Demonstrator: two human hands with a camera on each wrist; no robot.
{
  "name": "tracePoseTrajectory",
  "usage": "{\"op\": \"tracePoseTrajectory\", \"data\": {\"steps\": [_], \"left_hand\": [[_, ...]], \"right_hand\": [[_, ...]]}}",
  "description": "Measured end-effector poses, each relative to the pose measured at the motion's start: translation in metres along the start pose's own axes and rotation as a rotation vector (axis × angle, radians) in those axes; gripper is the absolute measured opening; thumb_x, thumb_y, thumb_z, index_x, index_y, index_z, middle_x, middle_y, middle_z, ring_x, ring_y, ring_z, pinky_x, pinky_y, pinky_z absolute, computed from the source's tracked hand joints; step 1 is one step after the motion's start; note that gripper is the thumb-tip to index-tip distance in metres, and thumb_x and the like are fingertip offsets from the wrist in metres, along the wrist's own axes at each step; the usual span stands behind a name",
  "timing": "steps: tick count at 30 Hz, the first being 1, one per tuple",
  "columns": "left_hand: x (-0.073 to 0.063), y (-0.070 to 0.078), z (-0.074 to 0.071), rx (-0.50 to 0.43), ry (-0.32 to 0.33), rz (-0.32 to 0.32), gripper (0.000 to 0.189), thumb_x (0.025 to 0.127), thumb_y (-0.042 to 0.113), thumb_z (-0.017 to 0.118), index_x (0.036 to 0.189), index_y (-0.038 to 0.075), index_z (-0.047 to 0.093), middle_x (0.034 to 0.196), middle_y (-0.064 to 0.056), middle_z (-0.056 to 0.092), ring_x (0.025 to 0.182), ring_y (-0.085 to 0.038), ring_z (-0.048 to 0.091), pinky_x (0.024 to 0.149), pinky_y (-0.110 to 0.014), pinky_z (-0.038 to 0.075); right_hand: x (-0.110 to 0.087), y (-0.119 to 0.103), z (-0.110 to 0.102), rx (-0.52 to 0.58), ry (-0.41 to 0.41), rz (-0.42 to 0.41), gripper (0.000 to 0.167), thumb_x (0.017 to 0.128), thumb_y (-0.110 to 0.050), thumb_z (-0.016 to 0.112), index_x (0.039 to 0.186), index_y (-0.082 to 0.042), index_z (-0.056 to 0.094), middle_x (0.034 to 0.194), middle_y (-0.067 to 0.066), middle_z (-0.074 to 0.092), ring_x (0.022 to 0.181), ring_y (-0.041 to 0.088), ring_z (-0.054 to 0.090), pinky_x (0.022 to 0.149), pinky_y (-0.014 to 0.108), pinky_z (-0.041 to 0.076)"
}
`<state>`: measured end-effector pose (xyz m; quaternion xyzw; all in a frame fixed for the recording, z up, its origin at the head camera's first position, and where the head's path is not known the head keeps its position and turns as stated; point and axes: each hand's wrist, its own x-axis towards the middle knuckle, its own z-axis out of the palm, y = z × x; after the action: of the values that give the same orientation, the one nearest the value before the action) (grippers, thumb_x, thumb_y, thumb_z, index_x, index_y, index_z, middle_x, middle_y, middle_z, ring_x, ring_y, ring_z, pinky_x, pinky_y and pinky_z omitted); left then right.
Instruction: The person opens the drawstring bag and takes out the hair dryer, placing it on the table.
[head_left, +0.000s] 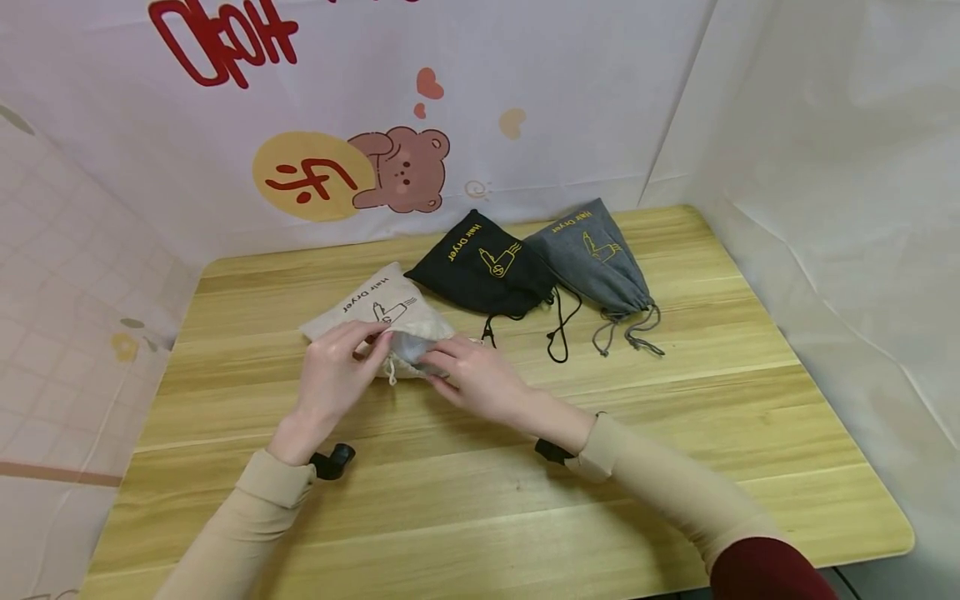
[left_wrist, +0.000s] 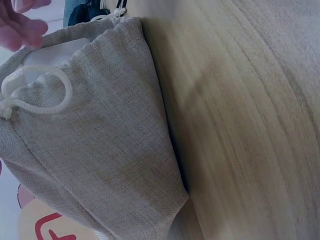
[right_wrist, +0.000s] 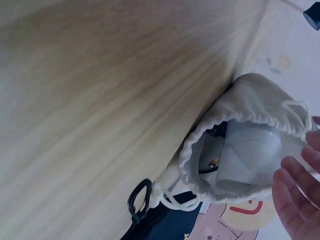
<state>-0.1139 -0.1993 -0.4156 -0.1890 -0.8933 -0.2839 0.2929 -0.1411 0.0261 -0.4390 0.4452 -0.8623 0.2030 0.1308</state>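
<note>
A beige drawstring bag (head_left: 347, 313) printed "Hair Dryer" lies at the table's middle left with its mouth towards me. Through the gathered mouth shows a smooth, pale grey hair dryer (right_wrist: 250, 155), with part of a dark cord beside it; the rest is hidden in the cloth. My left hand (head_left: 335, 364) pinches the upper rim of the mouth between thumb and finger. At the other side of the opening is my right hand (head_left: 480, 379), its relaxed fingers right by the rim and the dryer. A white drawstring loop (left_wrist: 40, 90) hangs from the bag.
Behind and to the right lie a black drawstring bag (head_left: 480, 262) and a grey drawstring bag (head_left: 592, 250), both printed "Hair Dryer", their cords trailing on the wooden table (head_left: 465, 517). A printed white sheet (head_left: 562, 67) hangs along the back edge.
</note>
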Motion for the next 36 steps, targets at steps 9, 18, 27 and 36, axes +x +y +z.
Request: {"op": "tracePoseTrajectory", "data": {"steps": [9,18,27,36], "left_hand": [[-0.001,-0.001,0.000,-0.030,0.010,0.008,0.012,0.089,-0.003,0.079,0.102,-0.005,0.079,0.094,-0.020,0.080,0.075,-0.028,0.077,0.060,-0.035,0.065],[0.000,-0.003,0.001,-0.071,0.076,0.028,0.015,0.087,-0.009,0.077,0.102,-0.006,0.079,0.095,-0.021,0.080,0.076,-0.030,0.077,0.059,-0.036,0.064],[0.000,-0.002,0.002,-0.067,0.076,0.032,0.015,0.087,-0.010,0.077,0.101,-0.006,0.078,0.094,-0.021,0.080,0.076,-0.030,0.077,0.058,-0.037,0.064],[-0.001,-0.003,0.003,-0.082,0.082,0.033,0.013,0.087,-0.009,0.077,0.100,-0.007,0.078,0.093,-0.021,0.079,0.076,-0.030,0.076,0.059,-0.035,0.064]], "right_hand": [[0.008,-0.003,0.010,-0.106,0.030,-0.060,0.037,0.099,-0.019,0.073,0.135,-0.011,0.070,0.131,0.006,0.075,0.124,0.022,0.071,0.110,0.034,0.058],[0.017,0.000,0.015,-0.235,0.137,-0.087,0.037,0.096,-0.016,0.073,0.133,-0.010,0.068,0.139,0.011,0.069,0.132,0.027,0.065,0.118,0.038,0.052],[0.030,0.001,0.022,-0.391,0.057,-0.134,0.036,0.105,-0.008,0.057,0.141,-0.008,0.064,0.137,0.007,0.069,0.127,0.022,0.065,0.115,0.033,0.053],[0.036,-0.001,0.021,-0.552,0.007,-0.182,0.031,0.106,-0.013,0.050,0.135,-0.011,0.064,0.134,0.004,0.070,0.124,0.020,0.065,0.110,0.034,0.053]]}}
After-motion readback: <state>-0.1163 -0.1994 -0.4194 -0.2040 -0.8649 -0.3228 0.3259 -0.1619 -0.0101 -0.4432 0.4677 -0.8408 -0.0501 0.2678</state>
